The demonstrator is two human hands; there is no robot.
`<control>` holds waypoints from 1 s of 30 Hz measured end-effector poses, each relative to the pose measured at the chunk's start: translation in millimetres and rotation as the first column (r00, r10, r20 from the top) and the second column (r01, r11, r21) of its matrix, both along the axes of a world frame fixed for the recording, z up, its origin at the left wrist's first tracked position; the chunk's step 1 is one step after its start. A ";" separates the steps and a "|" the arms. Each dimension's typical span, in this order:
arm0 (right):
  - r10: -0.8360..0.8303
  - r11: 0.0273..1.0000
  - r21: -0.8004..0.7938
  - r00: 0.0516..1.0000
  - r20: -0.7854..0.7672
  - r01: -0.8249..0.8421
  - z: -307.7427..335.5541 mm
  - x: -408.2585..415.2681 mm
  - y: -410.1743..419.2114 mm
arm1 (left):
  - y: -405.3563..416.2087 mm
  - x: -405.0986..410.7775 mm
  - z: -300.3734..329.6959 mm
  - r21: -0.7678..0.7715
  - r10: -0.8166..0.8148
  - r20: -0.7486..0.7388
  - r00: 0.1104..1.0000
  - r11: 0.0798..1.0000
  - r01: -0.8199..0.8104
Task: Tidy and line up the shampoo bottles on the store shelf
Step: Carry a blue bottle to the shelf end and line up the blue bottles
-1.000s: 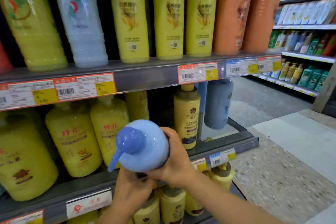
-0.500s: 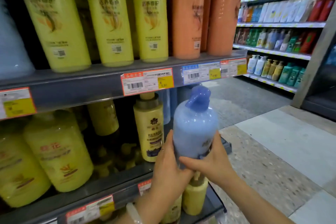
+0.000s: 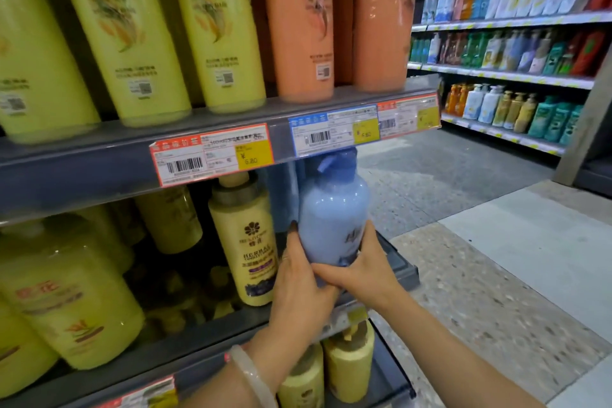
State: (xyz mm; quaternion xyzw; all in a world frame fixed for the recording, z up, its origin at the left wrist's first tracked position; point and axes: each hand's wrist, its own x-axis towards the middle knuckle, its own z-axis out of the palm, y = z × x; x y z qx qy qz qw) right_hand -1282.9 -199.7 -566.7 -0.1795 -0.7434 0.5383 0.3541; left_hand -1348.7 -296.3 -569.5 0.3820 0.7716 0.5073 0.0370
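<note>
1. Shampoo bottles fill the shelf unit: tall yellow bottles point(image 3: 139, 43) and orange bottles point(image 3: 298, 23) on the upper shelf point(image 3: 99, 172); squat yellow pump bottles point(image 3: 66, 305) and a slim herbal bottle point(image 3: 245, 242) on the middle shelf point(image 3: 185, 338).
2. Change: blue pump bottle point(image 3: 332, 225), tipped toward the camera a second ago, is now upright at the right end of the middle shelf, just beside the herbal bottle. Judgement: placement nearly done; base contact hidden by the hands.
3. Left hand point(image 3: 298, 295) and right hand point(image 3: 364, 272) both grip its lower body, fingers point(image 3: 293, 238) curled round it.
4. Edges: pump top sits just under the upper shelf's price rail point(image 3: 334, 134), so little headroom. Shelf end point(image 3: 402, 267) lies just right of the bottle; open aisle floor point(image 3: 496, 275) beyond. Room to slide back, not right.
</note>
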 end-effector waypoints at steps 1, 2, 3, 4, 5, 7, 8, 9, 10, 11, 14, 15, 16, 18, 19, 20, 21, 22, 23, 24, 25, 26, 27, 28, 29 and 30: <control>0.001 1.000 0.003 1.000 0.004 -0.001 0.3 -2.1 1.7 | 3.1 -0.2 -0.7 -0.016 0.015 0.004 1.000 1.000 -0.015; 0.005 1.000 0.013 1.000 0.018 -0.005 1.0 -6.0 2.2 | 5.6 -0.7 -1.4 -0.024 0.041 0.019 0.999 0.999 -0.040; 0.010 0.999 0.034 0.999 0.039 -0.011 1.5 -9.7 2.1 | 7.6 -1.3 -2.9 -0.020 0.076 0.042 0.996 0.997 -0.075; 0.026 0.998 0.054 0.998 0.060 -0.029 3.2 -12.1 1.2 | 8.5 -1.9 -4.1 -0.006 0.113 0.068 0.991 0.994 -0.112; 0.043 0.993 0.103 0.994 0.097 -0.053 6.6 -11.7 1.8 | 8.8 -1.8 -4.7 0.004 0.144 0.100 0.984 0.989 -0.145; 0.120 0.976 0.146 0.958 0.260 -0.162 14.5 -2.7 16.5 | 10.1 -0.4 -4.9 0.011 0.172 0.151 0.973 0.984 -0.176; 0.158 0.979 0.080 0.942 0.297 -0.190 18.4 4.0 29.0 | 11.3 0.3 -6.2 0.026 0.172 0.158 0.972 0.984 -0.178; 0.161 0.986 0.004 0.946 0.280 -0.169 21.6 9.8 43.2 | 12.6 0.8 -8.3 0.042 0.169 0.146 0.975 0.983 -0.176; 0.107 0.994 -0.046 0.965 0.240 -0.098 22.8 13.5 57.1 | 14.0 1.7 -9.7 0.056 0.172 0.127 0.977 0.982 -0.180; 0.019 0.999 -0.051 0.975 0.223 -0.008 19.7 12.0 69.5 | 15.1 2.3 -10.9 0.062 0.181 0.116 0.977 0.980 -0.189; 0.040 0.997 -0.076 0.968 0.248 -0.021 13.2 -10.2 79.1 | 16.5 -1.7 -17.8 0.068 0.173 0.129 0.977 0.981 -0.183; 0.088 0.993 -0.099 0.969 0.233 -0.067 8.8 -19.5 80.7 | 16.4 -2.8 -19.3 0.067 0.170 0.130 0.977 0.981 -0.180; 0.127 0.988 -0.111 0.969 0.213 -0.106 7.3 -26.0 81.7 | 16.5 -3.7 -20.3 0.069 0.167 0.128 0.978 0.982 -0.177; 0.190 0.978 -0.127 0.963 0.193 -0.167 6.1 -32.4 87.1 | 17.5 -5.0 -23.3 0.075 0.165 0.123 0.979 0.982 -0.175; 0.223 0.969 -0.147 0.958 0.178 -0.199 4.9 -33.7 90.2 | 17.6 -5.4 -25.1 0.079 0.163 0.125 0.979 0.982 -0.173; 0.255 0.959 -0.171 0.952 0.170 -0.226 2.5 -34.1 93.6 | 17.8 -5.3 -26.5 0.082 0.159 0.134 0.978 0.982 -0.171; 0.282 0.950 -0.189 0.944 0.172 -0.250 0.9 -34.1 97.1 | 18.5 -5.2 -28.0 0.088 0.157 0.149 0.976 0.981 -0.172; 0.310 0.940 -0.202 0.934 0.176 -0.274 -0.2 -35.1 100.2 | 18.6 -5.2 -29.1 0.094 0.156 0.167 0.974 0.980 -0.173; 0.334 0.932 -0.210 0.925 0.182 -0.295 -1.0 -36.8 102.5 | 19.1 -4.9 -30.0 0.101 0.153 0.181 0.972 0.980 -0.173; 0.351 0.927 -0.209 0.917 0.189 -0.312 -1.5 -38.9 105.9 | 19.9 -4.1 -31.1 0.109 0.151 0.189 0.970 0.979 -0.173; 0.355 0.927 -0.203 0.914 0.196 -0.317 -2.0 -41.8 107.8 | 21.2 -3.0 -32.1 0.120 0.150 0.198 0.969 0.977 -0.176; 0.347 0.931 -0.193 0.916 0.202 -0.311 -2.1 -43.2 109.7 | 22.7 -1.6 -32.9 0.127 0.160 0.212 0.964 0.974 -0.189; 0.337 0.935 -0.185 0.921 0.197 -0.303 -2.7 -44.1 111.5 | 24.5 -0.6 -33.6 0.130 0.175 0.228 0.958 0.969 -0.209; 0.321 0.941 -0.179 0.927 0.193 -0.289 -3.5 -43.4 113.7 | 26.3 -0.7 -34.2 0.128 0.190 0.238 0.952 0.966 -0.225; 0.308 0.945 -0.178 0.932 0.190 -0.276 -4.0 -41.3 115.5 | 27.9 -1.3 -34.8 0.126 0.196 0.243 0.950 0.965 -0.231; 0.300 0.947 -0.178 0.932 0.204 -0.266 -4.7 -37.0 118.3 | 29.4 -2.2 -35.3 0.122 0.196 0.244 0.950 0.965 -0.230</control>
